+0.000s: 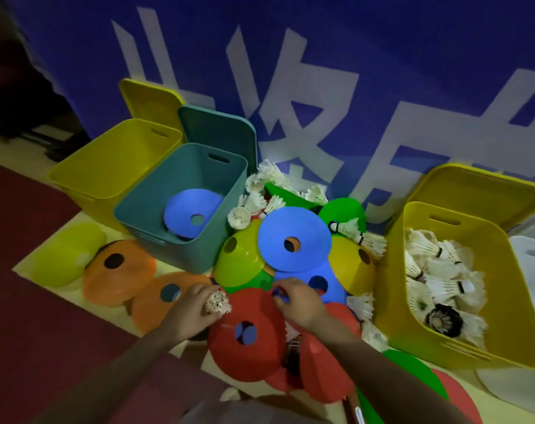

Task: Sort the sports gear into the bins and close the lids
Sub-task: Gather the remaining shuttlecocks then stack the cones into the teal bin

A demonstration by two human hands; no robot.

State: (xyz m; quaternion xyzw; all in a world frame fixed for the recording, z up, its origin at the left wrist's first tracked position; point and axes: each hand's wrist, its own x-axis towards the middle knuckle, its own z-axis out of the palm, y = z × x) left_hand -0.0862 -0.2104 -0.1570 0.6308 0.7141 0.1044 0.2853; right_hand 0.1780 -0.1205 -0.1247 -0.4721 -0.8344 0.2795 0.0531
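Teal bin [180, 206], centre left of frame: open, one blue disc cone [193, 215] lying in the bottom, so it appears to be the station for cones. Its teal lid [220, 133] stands propped behind it against the blue banner [321, 71], off and out of the way while filling goes on.

Yellow bin, left [107, 166]: upper left, open, nothing visible inside; yellow lid [147, 99] leaning behind.

Yellow bin, right [449, 286]: right edge, heaped with white shuttlecocks [437, 270] and one dark one. Evidently the shuttlecock station. Lid [480, 191] propped behind.

Loose pile, centre: blue, green, yellow and red cones mixed with stray shuttlecocks [251, 203], still unsorted. Two orange cones [119, 270] and a lime one [67, 255] lie apart at lower left.

Left hand [193, 310]: lower centre, forearm reaching up from the bottom edge, fingers curled round a single shuttlecock [219, 302], feathers pointing right. Likely lifted clear for transfer to the right-hand bin.

Right hand [297, 298]: just right of the left, palm down, fingertips pinching the edge of a blue cone [318, 286] where it overlaps the red cone [248, 328]. Probably peeling it out of the stack for the teal bin.

Lids: none closed yet.
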